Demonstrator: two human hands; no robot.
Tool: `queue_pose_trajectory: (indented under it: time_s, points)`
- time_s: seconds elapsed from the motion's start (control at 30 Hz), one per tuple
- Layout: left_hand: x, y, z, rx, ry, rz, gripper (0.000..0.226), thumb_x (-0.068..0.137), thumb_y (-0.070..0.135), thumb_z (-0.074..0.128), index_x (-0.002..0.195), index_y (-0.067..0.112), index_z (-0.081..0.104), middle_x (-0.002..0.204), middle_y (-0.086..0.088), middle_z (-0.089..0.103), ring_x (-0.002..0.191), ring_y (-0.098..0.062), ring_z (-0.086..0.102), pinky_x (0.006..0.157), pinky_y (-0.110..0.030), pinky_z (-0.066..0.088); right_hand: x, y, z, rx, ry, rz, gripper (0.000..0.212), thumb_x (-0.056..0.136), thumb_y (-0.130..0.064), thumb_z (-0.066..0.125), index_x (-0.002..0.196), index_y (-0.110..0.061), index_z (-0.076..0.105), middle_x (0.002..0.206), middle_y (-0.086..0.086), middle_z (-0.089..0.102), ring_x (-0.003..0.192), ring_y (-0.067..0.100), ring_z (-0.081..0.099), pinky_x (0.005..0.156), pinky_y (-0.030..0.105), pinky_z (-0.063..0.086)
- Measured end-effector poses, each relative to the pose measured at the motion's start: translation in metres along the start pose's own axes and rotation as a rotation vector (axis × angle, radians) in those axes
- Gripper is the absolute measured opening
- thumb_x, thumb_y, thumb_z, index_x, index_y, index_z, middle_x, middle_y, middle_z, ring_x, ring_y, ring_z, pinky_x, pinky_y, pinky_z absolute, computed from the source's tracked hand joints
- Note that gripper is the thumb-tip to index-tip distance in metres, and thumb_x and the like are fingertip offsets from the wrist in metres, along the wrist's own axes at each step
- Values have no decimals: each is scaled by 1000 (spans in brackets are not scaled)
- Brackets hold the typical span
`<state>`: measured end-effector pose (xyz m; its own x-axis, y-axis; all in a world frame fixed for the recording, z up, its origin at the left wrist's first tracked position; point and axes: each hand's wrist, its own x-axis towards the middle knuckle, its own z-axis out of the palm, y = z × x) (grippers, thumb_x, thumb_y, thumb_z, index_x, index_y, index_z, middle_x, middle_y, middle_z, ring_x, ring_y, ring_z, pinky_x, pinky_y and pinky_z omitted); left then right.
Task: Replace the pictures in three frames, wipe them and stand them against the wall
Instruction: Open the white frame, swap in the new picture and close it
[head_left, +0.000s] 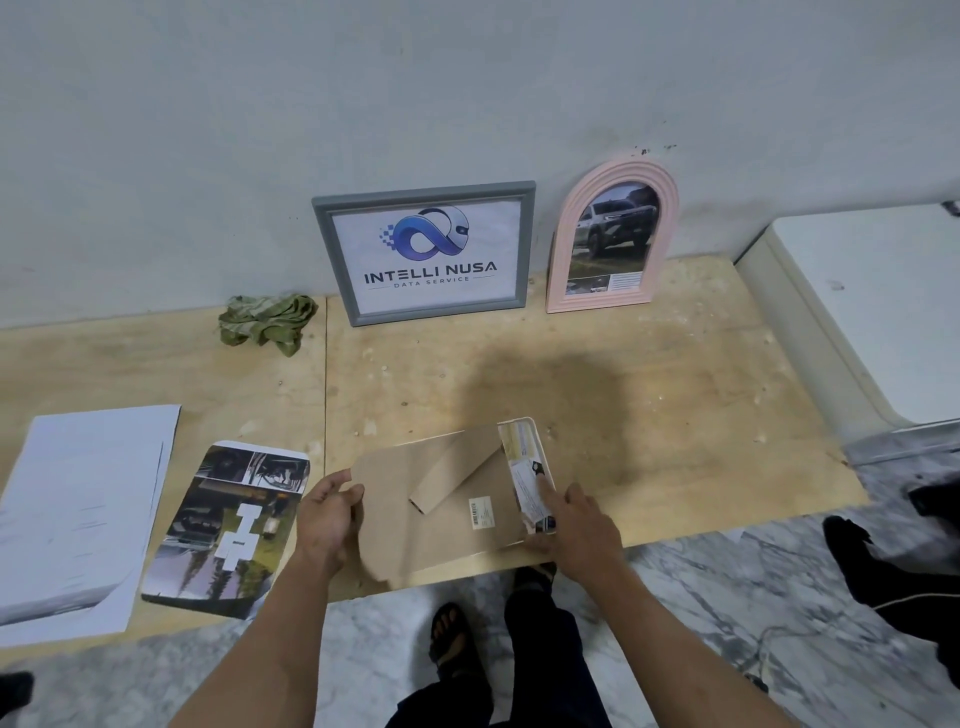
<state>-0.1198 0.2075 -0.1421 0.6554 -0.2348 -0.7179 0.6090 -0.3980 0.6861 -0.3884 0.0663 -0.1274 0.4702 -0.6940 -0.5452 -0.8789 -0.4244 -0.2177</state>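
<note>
A third frame (540, 447) lies face down near the table's front edge, its brown cardboard backing (447, 530) with a fold-out stand partly lifted off. A printed picture (524, 467) shows under the backing at the right side. My left hand (327, 514) grips the backing's left edge. My right hand (576, 519) rests on the frame's right side, its index finger pressing the picture. A grey frame (426, 252) with a logo print and a pink arched frame (613, 236) with a car photo stand against the wall. A green cloth (265, 322) lies crumpled by the wall.
A loose arch-shaped photo print (223, 525) and a stack of white paper (78, 509) lie on the wooden table (649, 389) at the left. A white appliance (857, 306) stands at the right. My sandalled foot (452, 634) is on the marble floor below.
</note>
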Motion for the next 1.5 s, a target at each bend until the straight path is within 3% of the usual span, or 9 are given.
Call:
queue_pose_trajectory:
  time_s: [0.23, 0.43, 0.53, 0.63, 0.87, 1.13, 1.27, 1.4, 1.5]
  points:
    - [-10, 9, -9, -63, -64, -7, 21, 95, -4, 58, 108, 11, 63, 93, -12, 67, 69, -20, 58, 60, -33, 48, -1, -3, -3, 28, 108, -16, 84, 80, -57, 63, 149, -26, 25, 128, 6, 39, 117, 26, 40, 93, 38, 41]
    - [-29, 10, 13, -123, -117, 19, 22, 93, -7, 57, 105, 11, 62, 82, -10, 64, 47, -12, 59, 37, -14, 41, -1, -9, -24, 976, 68, 151, 32, 87, -23, 62, 118, -23, 68, 116, 0, 68, 103, 15, 63, 89, 38, 53]
    - [-42, 11, 31, -116, -143, 26, 21, 93, -7, 57, 100, 13, 62, 83, -9, 64, 54, -14, 58, 37, -14, 40, 1, 2, -37, 1107, 172, 214, 15, 87, -16, 61, 87, -24, 74, 94, 2, 72, 88, 19, 66, 76, 40, 56]
    - [-55, 10, 56, -98, -175, 39, 20, 93, -7, 57, 103, 10, 63, 79, -9, 64, 44, -10, 60, 37, -15, 43, 5, 25, -47, 1126, 203, 288, 13, 84, -7, 63, 86, -18, 70, 101, 11, 70, 95, 26, 65, 85, 44, 55]
    - [-86, -13, 157, 172, -300, 177, 39, 91, -6, 57, 127, 7, 63, 93, -11, 69, 76, -25, 61, 72, -36, 53, 4, 130, -72, 1123, 269, 437, 18, 80, -2, 66, 79, -20, 68, 100, 15, 70, 90, 28, 62, 87, 46, 53]
    - [-109, -50, 255, 400, -288, 240, 44, 90, -14, 58, 132, 0, 58, 75, 0, 52, 41, 4, 53, 45, -12, 47, 18, 231, -87, 1036, 307, 483, 16, 81, 2, 64, 86, -11, 71, 94, 17, 69, 85, 25, 60, 88, 48, 52]
    - [-112, -59, 286, 444, -258, 244, 47, 89, -16, 55, 133, 0, 56, 78, -2, 50, 67, -17, 57, 63, -34, 54, 32, 257, -83, 954, 317, 507, 19, 79, 1, 65, 94, -6, 74, 97, 18, 72, 92, 30, 66, 88, 42, 54]
    - [-112, -69, 299, 506, -243, 226, 48, 86, -13, 59, 132, 2, 58, 85, -4, 55, 79, -24, 56, 71, -30, 50, 37, 268, -80, 881, 345, 519, 24, 78, 0, 65, 98, -9, 75, 101, 13, 72, 96, 28, 65, 81, 28, 48]
    - [-115, -68, 305, 600, -186, 251, 35, 85, -5, 58, 116, 5, 69, 95, 6, 68, 92, -13, 59, 82, -17, 48, 39, 266, -85, 869, 367, 555, 28, 80, -1, 57, 102, -11, 69, 103, 11, 69, 95, 28, 63, 77, 27, 45]
